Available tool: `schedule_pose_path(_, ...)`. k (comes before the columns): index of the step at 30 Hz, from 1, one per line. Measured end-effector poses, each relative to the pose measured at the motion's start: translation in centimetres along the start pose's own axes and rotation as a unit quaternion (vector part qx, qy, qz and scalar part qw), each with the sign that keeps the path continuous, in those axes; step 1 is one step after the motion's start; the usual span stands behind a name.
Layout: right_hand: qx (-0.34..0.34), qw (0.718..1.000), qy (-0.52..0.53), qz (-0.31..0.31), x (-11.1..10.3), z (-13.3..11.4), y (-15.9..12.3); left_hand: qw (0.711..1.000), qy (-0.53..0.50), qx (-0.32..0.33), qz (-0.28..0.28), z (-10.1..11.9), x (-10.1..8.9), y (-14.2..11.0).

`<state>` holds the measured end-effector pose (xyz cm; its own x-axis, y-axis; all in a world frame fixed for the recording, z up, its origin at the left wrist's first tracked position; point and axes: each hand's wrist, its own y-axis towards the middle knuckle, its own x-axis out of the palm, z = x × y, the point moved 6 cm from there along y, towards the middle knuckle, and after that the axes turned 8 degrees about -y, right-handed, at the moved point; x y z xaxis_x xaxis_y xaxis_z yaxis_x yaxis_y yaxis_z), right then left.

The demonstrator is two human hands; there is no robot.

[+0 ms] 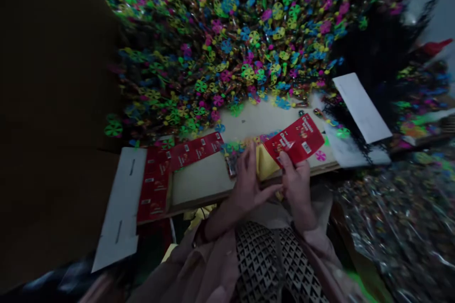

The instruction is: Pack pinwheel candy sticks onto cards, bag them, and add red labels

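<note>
My right hand (296,184) pinches the lower edge of a red printed card (295,139) between thumb and fingers. The card has small white labels and barcodes, and its print is too small to read. A yellow surface (266,163) shows beneath it, possibly the card's underside or a separate sheet. My left hand (247,177) grips that yellow edge from the left. Both hands are over a pale wooden board (202,182). Several joined red printed strips (154,182) lie at the board's left end.
A huge heap of colourful plastic pinwheels (227,33) fills the area beyond the board. Shiny cellophane-wrapped items (398,227) are piled at lower right. A white card (122,208) lies at left, and a white envelope (360,106) lies at upper right.
</note>
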<state>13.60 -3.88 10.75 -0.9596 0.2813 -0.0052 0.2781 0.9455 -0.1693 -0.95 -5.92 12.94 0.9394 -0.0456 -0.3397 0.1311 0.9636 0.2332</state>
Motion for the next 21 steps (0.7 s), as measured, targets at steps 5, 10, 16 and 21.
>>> schedule_pose_path(5, 0.052, 0.995, -0.026, -0.086, -5.9, -0.7, 1.6, 0.953, -0.245, -0.156, -0.084, 0.1, 1.1, 1.3)
schedule_pose_path(10, 0.038, 0.987, -0.092, -0.126, -6.9, -1.1, 1.4, 0.932, -0.282, -0.188, -0.126, 0.3, 3.7, 1.2)
schedule_pose_path(16, -0.243, 0.9, -0.307, 0.192, -8.3, -6.2, -2.7, 0.96, -0.236, -0.126, -0.085, 1.0, 4.0, 0.9)
schedule_pose_path(21, -0.312, 0.868, -0.387, 0.001, -4.3, -7.6, -5.1, 0.978, -0.18, -0.023, -0.101, 2.7, 3.4, 1.3)
